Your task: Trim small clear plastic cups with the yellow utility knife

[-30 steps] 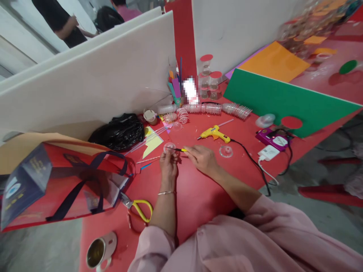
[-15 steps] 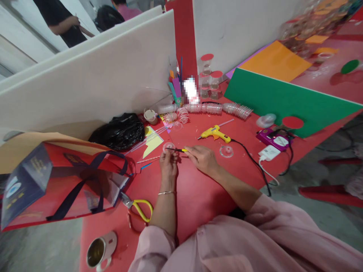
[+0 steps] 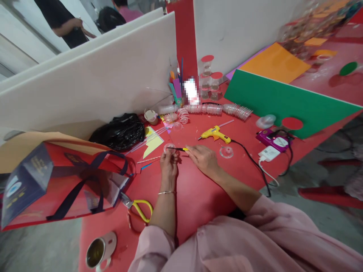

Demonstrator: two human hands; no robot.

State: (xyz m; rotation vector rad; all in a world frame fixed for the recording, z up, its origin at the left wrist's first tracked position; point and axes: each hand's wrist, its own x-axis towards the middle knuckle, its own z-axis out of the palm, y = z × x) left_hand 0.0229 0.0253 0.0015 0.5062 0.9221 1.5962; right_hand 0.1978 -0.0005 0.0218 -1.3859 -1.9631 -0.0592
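Clear plastic piece (image 3: 166, 145) pinched in left hand (image 3: 168, 164), head view.
Held at that hand's twelve o'clock, grip closed; black-and-yellow tool (image 3: 181, 149) clasped in right hand (image 3: 205, 159), toward four o'clock. Judged light, stiff, slick, crackable; best taken by the rim.

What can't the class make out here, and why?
All in the head view:
Black-and-yellow tool: grip end covered by the right hand.
Clear plastic piece: near edge behind the left hand.
Red bag: lettering too small, blurred.
Bright panel: pixelated.
Person in black: head beyond top edge.
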